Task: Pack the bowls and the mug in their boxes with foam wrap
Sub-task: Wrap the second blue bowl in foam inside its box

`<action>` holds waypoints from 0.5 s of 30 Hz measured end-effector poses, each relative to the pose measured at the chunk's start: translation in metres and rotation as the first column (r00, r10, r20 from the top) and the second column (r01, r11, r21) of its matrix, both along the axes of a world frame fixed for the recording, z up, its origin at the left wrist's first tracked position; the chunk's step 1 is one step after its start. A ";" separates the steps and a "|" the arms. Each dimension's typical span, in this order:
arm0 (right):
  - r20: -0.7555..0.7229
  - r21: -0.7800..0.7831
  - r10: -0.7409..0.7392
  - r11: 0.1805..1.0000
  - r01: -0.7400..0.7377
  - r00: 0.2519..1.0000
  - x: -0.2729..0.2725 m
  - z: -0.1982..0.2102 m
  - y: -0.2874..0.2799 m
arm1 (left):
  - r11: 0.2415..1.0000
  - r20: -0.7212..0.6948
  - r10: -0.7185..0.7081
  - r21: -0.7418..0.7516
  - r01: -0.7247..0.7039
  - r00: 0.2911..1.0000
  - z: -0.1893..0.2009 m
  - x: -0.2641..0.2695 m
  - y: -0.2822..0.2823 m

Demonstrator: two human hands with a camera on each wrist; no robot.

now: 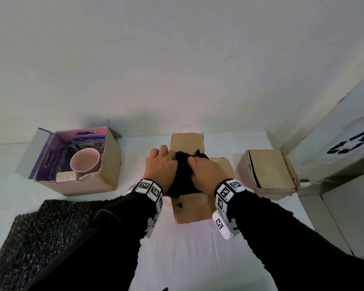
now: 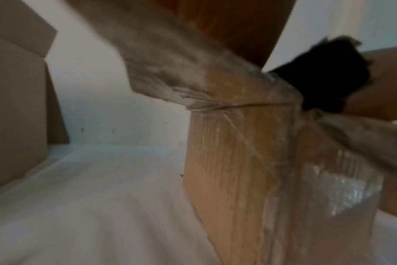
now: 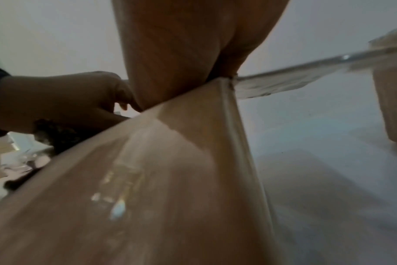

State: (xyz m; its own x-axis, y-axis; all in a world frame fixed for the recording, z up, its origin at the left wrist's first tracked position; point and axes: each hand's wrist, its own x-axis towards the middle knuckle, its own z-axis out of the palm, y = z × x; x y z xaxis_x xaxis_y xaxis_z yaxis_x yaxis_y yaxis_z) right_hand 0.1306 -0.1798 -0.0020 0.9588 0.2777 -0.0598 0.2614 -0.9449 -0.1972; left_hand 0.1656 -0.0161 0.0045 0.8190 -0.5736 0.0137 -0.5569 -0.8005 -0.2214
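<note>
A printed box (image 1: 72,164) with the pink mug (image 1: 85,162) inside stands at the surface's (image 1: 189,248) far left, a closed cardboard box (image 1: 268,173) at the far right, and a spare sheet of dark foam wrap (image 1: 40,238) lies at the near left edge. Both hands are in the open middle box (image 1: 189,208): the left hand (image 1: 161,166) and right hand (image 1: 207,170) have fingers curled onto a black foam bundle (image 1: 182,175), pressing it down between the raised flaps.

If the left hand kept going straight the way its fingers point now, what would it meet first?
The left hand points away from the person, fingers at the black foam bundle in the open middle box. Going on, it would probably meet that box's raised far flap; depth is unclear.
</note>
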 end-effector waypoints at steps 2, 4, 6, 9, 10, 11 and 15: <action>-0.031 -0.040 -0.008 0.999 0.007 0.999 0.003 0.001 0.005 | 0.999 -0.031 -0.015 0.040 0.017 0.999 0.003 -0.002 -0.003; -0.065 -0.063 -0.034 0.998 0.030 0.997 0.008 0.002 0.009 | 0.999 -0.044 -0.013 0.050 0.015 0.999 0.002 -0.003 -0.005; -0.134 -0.092 -0.049 0.995 0.037 0.990 0.014 0.005 0.010 | 0.998 -0.056 0.010 0.066 -0.006 0.998 -0.001 -0.002 -0.005; -0.053 -0.175 0.077 0.981 -0.086 0.996 0.018 0.008 0.007 | 0.992 -0.096 0.041 0.122 -0.029 0.995 -0.005 0.000 -0.005; 0.033 -0.229 0.132 0.966 -0.121 0.991 0.018 0.009 0.005 | 0.991 -0.107 0.048 0.132 -0.034 0.993 -0.006 0.000 -0.005; 0.090 -0.282 0.158 0.951 -0.127 0.983 0.018 0.010 0.002 | 0.991 -0.116 0.053 0.132 -0.038 0.992 -0.007 0.001 -0.005; 0.208 -0.269 0.190 0.954 -0.131 0.959 0.017 0.006 -0.012 | 0.990 -0.149 0.075 0.132 -0.056 0.986 -0.002 0.004 -0.008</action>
State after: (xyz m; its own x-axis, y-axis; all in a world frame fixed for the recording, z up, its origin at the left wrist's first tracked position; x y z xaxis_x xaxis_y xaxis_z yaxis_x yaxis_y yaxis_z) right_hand 0.1475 -0.1922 0.0036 0.8986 0.4334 0.0687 0.4235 -0.8976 0.1227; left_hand 0.1693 -0.0243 0.0025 0.8417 -0.5077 -0.1838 -0.5393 -0.8073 -0.2398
